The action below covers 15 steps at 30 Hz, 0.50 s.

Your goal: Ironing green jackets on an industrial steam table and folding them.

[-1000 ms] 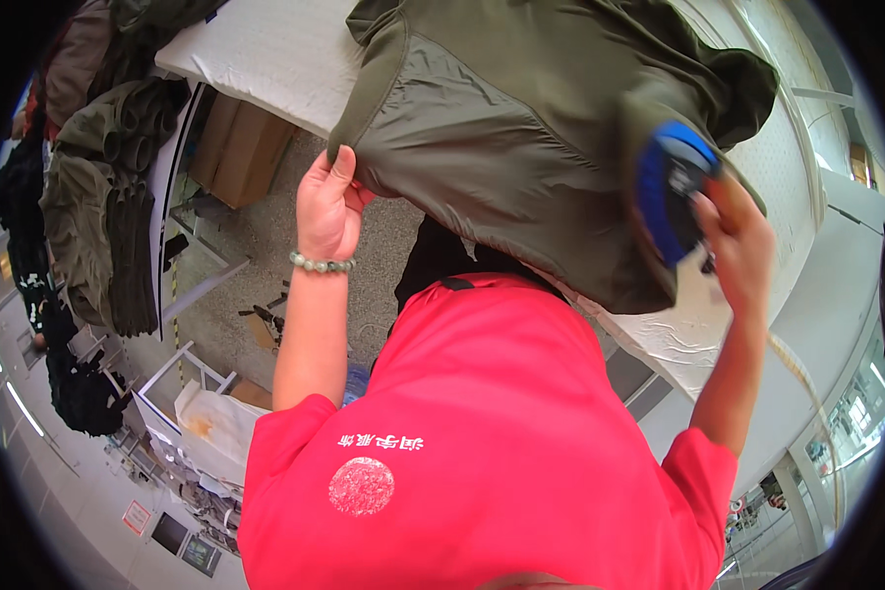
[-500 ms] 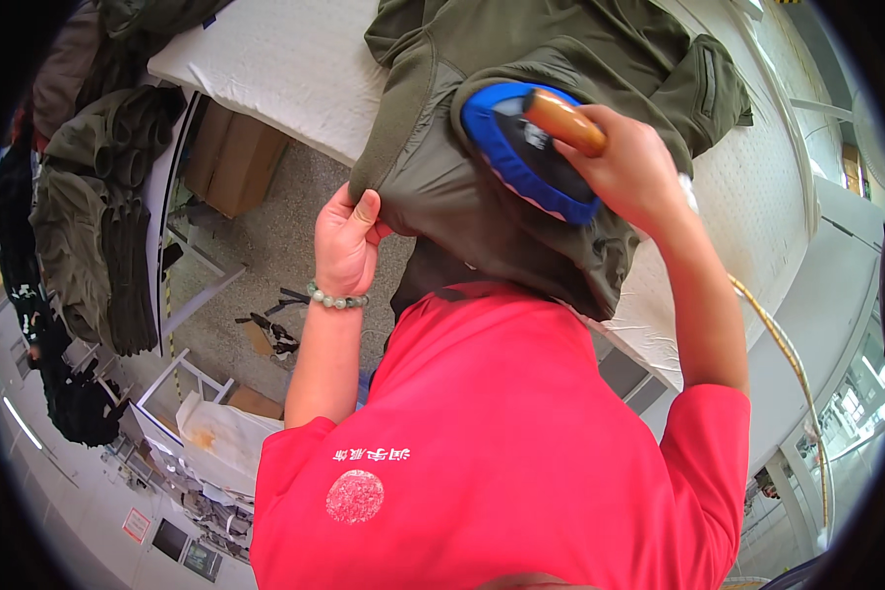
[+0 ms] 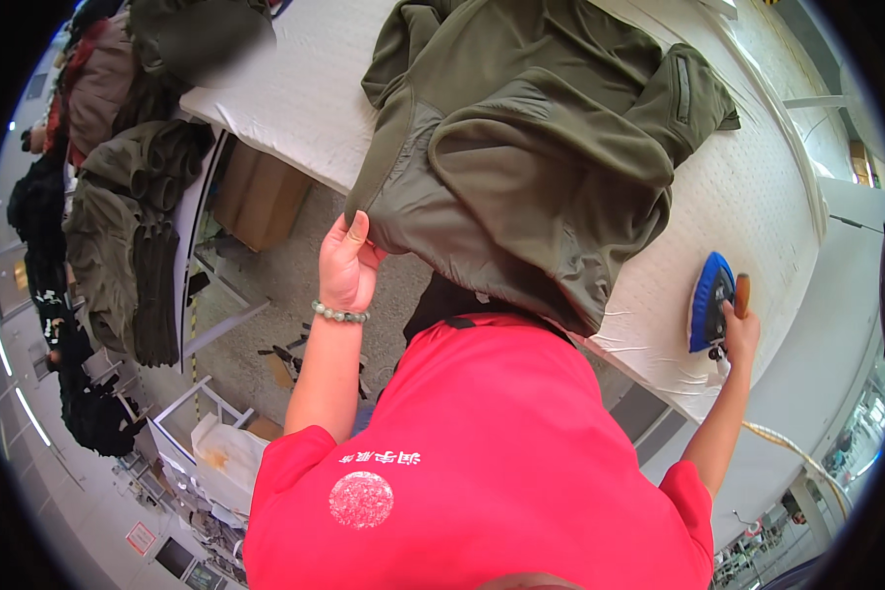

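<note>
An olive-green fleece jacket [image 3: 521,167] lies rumpled over a white padded ironing table [image 3: 747,187], with its smoother panel hanging past the near edge toward me. My left hand [image 3: 349,264], a beaded bracelet at its wrist, pinches the jacket's left edge between thumb and fingers. Off to the right, my right hand [image 3: 742,334] grips the wooden handle of an iron [image 3: 710,300] with a blue cover around its sole. The iron is tilted on its side at the table's right part, apart from the jacket. Whether it touches the tabletop I cannot tell.
Folded olive garments [image 3: 128,246] are stacked at the left, with more dark clothing behind. Below the table on the left is a cardboard box [image 3: 261,202]. A pale hose [image 3: 796,457] runs at the lower right. White metal frames [image 3: 206,393] stand at lower left.
My right hand has carried the iron off the jacket, to the right and nearer me. The left hand keeps its pinch on the jacket's edge.
</note>
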Each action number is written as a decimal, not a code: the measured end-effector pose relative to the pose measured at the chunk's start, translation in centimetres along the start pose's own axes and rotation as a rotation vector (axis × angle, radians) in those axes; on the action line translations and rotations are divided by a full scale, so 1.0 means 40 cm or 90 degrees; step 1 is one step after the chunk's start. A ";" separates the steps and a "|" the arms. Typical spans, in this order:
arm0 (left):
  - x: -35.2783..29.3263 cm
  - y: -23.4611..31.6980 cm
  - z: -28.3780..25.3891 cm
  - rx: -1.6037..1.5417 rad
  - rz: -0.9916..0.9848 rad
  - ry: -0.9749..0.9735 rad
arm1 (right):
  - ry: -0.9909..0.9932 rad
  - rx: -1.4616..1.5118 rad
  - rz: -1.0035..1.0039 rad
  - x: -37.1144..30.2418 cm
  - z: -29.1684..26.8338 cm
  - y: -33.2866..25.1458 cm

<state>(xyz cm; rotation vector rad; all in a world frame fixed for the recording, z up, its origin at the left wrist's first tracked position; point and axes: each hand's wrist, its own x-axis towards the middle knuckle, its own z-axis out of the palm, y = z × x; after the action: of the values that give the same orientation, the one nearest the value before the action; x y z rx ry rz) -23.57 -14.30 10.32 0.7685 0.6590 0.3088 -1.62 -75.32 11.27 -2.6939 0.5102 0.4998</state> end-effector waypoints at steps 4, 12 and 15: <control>-0.013 0.002 0.033 0.005 0.020 0.018 | 0.103 -0.121 -0.030 0.014 0.000 0.108; -0.045 0.013 0.089 0.021 0.067 0.013 | 0.229 0.015 -0.694 -0.165 0.163 -0.529; -0.048 0.013 0.096 0.043 0.031 0.027 | 0.228 0.039 -0.905 -0.239 0.283 -0.763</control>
<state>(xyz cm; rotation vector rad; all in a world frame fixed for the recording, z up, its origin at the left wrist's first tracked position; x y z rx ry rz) -22.57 -16.96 13.56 0.8455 0.6951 0.3492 -0.70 -41.49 13.50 -2.3160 -1.2298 -0.3927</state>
